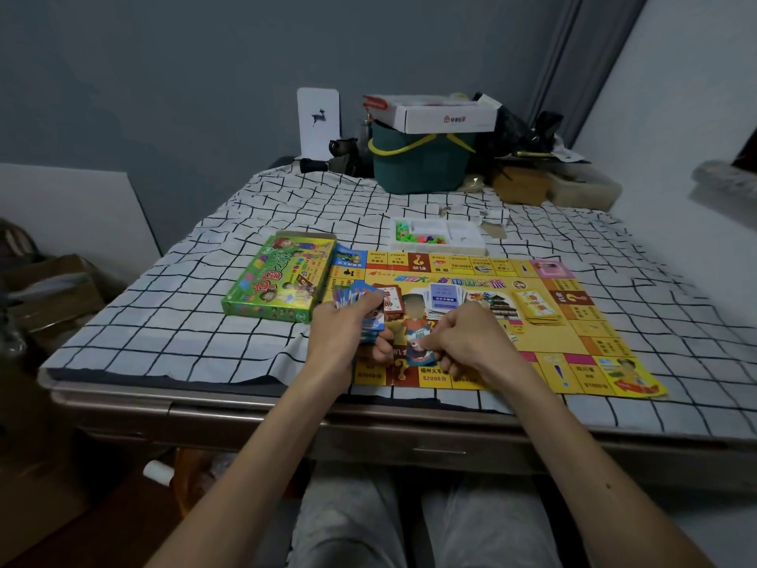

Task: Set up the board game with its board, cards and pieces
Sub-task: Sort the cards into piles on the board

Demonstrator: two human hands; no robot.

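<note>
I note left grip (348, 321) clamped round a fan of cards (356, 295); right grip (471, 338) curled, pinching one card (420, 342) over the board (573, 317)

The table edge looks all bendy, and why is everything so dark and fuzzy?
Head view: the wide-angle lens bows the table edge; head view: the light is dim and flat, no glare, only faint shadows; head view: the board print is soft, and the cards in the left hand and the card that the right hand pinches look smeared.
</note>
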